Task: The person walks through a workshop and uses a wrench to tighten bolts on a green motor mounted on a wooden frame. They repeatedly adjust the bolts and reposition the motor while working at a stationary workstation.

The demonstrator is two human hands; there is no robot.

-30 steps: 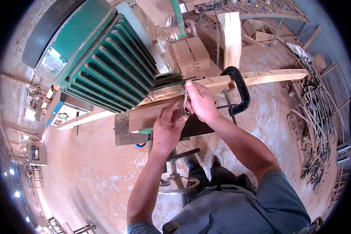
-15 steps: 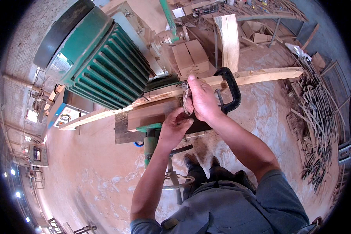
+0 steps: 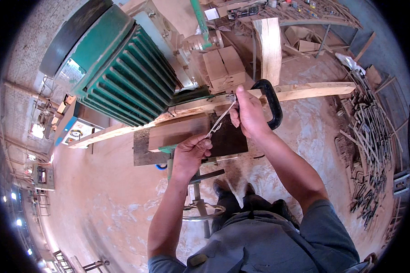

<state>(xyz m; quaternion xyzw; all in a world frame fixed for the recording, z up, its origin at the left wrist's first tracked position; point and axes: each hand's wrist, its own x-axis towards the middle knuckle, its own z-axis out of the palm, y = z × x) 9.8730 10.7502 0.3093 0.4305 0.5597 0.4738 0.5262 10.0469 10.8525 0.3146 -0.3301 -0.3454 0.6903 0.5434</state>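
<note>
A thin pale string (image 3: pixel 221 119) stretches slantwise between my two hands, with a small loop near its lower end. My left hand (image 3: pixel 191 154) pinches that lower end between thumb and fingers. The upper end is in my right hand (image 3: pixel 251 113), whose thumb points up beside the long wooden beam (image 3: pixel 305 91). Around the beam, just right of this hand, sits a black C-clamp (image 3: pixel 274 107); my right hand partly covers it. Under the string a reddish-brown wooden block (image 3: pixel 177 130) lies on a dark metal plate (image 3: pixel 230 140).
A large green ribbed motor (image 3: pixel 123 77) fills the upper left, above the beam. A cardboard box (image 3: pixel 223 66) and an upright plank (image 3: pixel 269 50) stand beyond it. Below the plate is a handwheel (image 3: pixel 205 217). Many clamps and bars (image 3: pixel 371 136) are piled at right.
My hands have moved apart, left hand down-left and right hand slightly up-right. The string, bunched between them before, is now drawn out straight.
</note>
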